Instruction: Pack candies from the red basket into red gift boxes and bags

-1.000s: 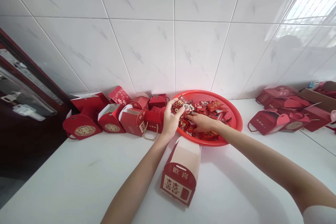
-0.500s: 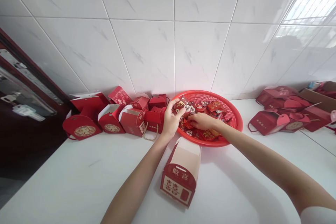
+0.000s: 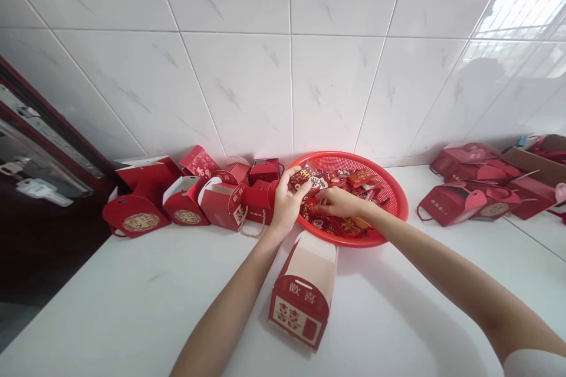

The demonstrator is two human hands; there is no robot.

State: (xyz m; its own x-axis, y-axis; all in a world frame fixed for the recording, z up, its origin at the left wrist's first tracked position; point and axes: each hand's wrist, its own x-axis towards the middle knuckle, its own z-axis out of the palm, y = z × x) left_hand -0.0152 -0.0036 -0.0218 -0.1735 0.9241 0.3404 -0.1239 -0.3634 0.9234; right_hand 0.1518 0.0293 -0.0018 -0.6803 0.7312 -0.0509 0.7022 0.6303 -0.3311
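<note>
My left hand [image 3: 287,200] is closed around a few wrapped candies [image 3: 309,179], dark red with gold and white lettering, at the left side of a red plastic basket [image 3: 400,200]. Inside the basket my right hand [image 3: 338,202] reaches in from the right, its fingertips closed on a small bright red candy packet [image 3: 312,207]. Several more red packets [image 3: 349,227] lie around and under it. Just in front of the basket stands a red and cream gift box [image 3: 300,300] with white characters on its near end; its inside is hidden from here.
Several red gift boxes [image 3: 186,206] stand along the wall to the left, some with raised lids. More red boxes [image 3: 455,203] are piled at the right, beside a brown carton [image 3: 537,162]. White tiles back the white counter [image 3: 168,300]; a dark door with keys [image 3: 44,188] is at far left.
My right fingers have shifted slightly left and now pinch a bright red packet near my left hand. My left hand keeps its hold. The view has moved very little.
</note>
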